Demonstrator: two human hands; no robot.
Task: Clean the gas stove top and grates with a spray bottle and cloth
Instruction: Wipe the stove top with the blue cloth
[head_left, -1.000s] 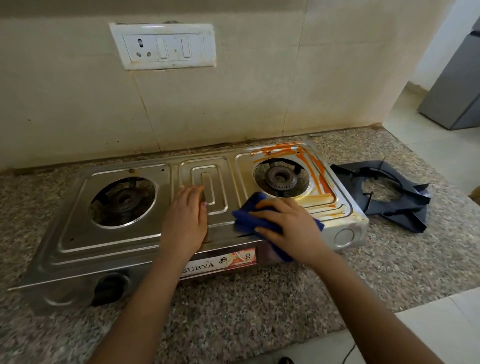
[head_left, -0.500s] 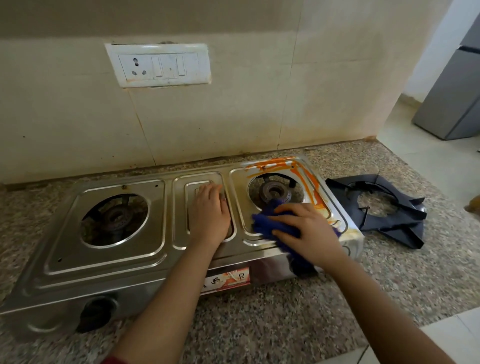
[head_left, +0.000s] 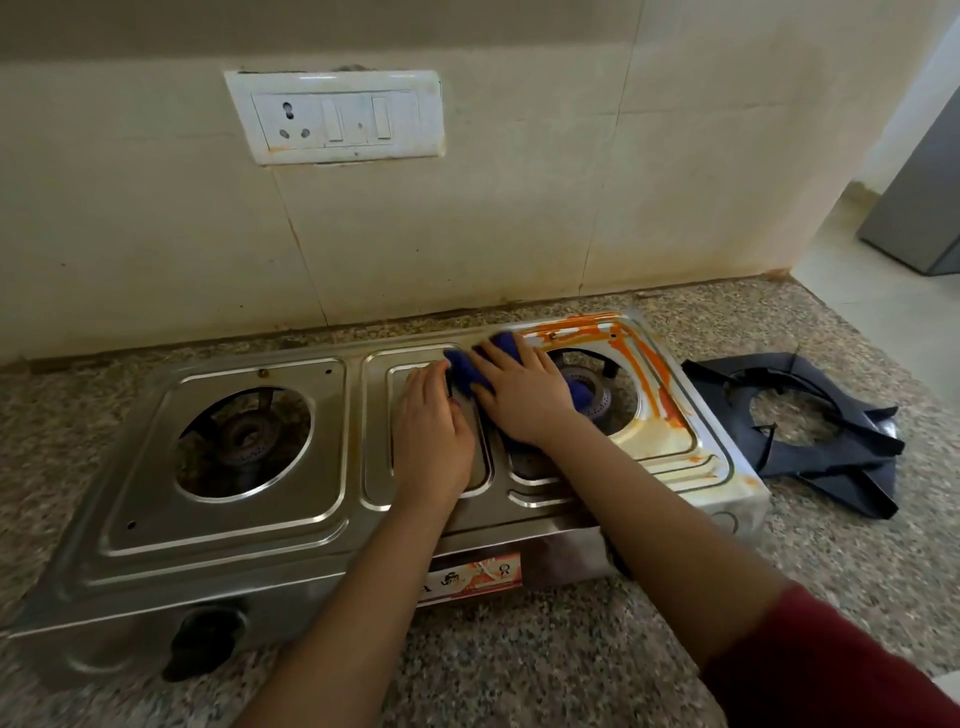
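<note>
I see the speckled granite counter (head_left: 519, 670) carrying the two-burner stainless steel gas stove (head_left: 223, 551) against the back wall edge. The stove's left half looks wiped and bright, I judge, though its left burner well (head_left: 244, 431) is still dark with grime. Orange streaks (head_left: 644, 364) remain around the right burner, along its back and right edges, so that half is unfinished. The black metal grates (head_left: 810, 431) lie stacked on the counter off the stove's right end, not yet wiped as far as I can tell. No spray bottle is in view. My left hand (head_left: 434, 436) rests flat, fingers extended, on the centre panel, holding nothing. My right hand (head_left: 524, 395) presses the crumpled blue cloth (head_left: 462, 371) down near the stove's back edge, fingers spread over it.
</note>
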